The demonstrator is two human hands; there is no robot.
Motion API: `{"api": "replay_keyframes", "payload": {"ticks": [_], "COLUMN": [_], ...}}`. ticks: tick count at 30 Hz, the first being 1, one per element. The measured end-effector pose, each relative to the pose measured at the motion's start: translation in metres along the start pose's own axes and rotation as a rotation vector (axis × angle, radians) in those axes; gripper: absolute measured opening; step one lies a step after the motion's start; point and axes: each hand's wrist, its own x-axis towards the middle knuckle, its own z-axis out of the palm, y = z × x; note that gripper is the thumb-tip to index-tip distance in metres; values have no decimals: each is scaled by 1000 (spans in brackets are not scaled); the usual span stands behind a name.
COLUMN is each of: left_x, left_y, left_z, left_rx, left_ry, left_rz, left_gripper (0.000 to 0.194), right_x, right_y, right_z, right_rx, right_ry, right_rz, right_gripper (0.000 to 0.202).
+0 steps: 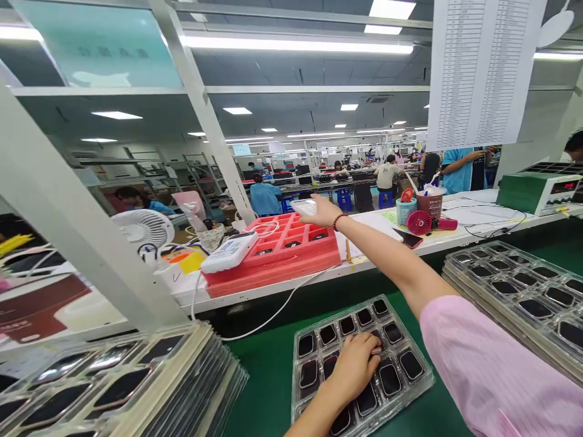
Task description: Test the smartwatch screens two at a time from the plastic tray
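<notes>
My right hand (325, 212) reaches far forward over the red foam tray (314, 249), its fingers closed on a small whitish, partly see-through flat piece (304, 207) whose kind I cannot make out. Small dark round parts sit in the foam's front pockets. My left hand (357, 364) rests, fingers curled, on a clear plastic tray (412, 388) of dark square watch-like pieces (390, 379). Whatever lies under its fingertips is too hidden to name. On the foam's left end leans a white device (230, 252) with a cable.
Stacked clear trays stand at left (200, 364) and right (473, 285). Behind are a white fan (143, 227), a pink handheld fan (419, 223), cups, a phone (409, 238) and a green instrument box (523, 194). A slanting white post (113, 243) rises at left. Other people sit farther back.
</notes>
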Motion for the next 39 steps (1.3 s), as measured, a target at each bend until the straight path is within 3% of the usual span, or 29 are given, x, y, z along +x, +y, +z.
{"api": "replay_keyframes", "payload": {"ticks": [3,5,7,12,15,18,21,24,27,30,33,34,36,39], "left_x": [-1,-1,0,4,2,2,2,0,0,2,6,7,9,10], "left_y": [-3,-7,-12,-15,-4,3,3,1,0,0,0,0,0,-4], "left_z": [2,4,7,9,6,2,2,4,4,2,0,0,0,3], "left_rx": [-7,-2,22,81,80,55,43,58,98,103,66,43,-13,-119], "left_ry": [-7,-14,-13,-10,-33,-40,-21,0,18,24,18,15,10,10], "left_rz": [7,23,44,69,50,23,1,18,43,53,68,71,73,74], "left_gripper": [27,28,30,31,30,28,27,26,25,23,22,23,25,40], "right_x": [2,-4,-17,-65,-64,-32,-4,8,9,-3,-43,-64,-110,-178], "right_y": [-7,-6,3,27,31,24,4,-14,-18,-12,3,10,24,48], "right_z": [4,-5,-27,-105,-127,-104,-48,2,23,12,-15,-26,-45,-58], "right_rx": [14,37,63,142,75,37,-14,-104,-81,-26,193,296,461,511], "right_ry": [12,-36,-97,-324,-313,-269,-180,-143,-173,-91,21,-32,-265,-595], "right_rz": [0,-62,-75,-38,61,56,30,74,62,0,-170,-229,-277,-169], "right_gripper": [99,102,99,101,103,100,102,96,77,63,48,41,34,31]}}
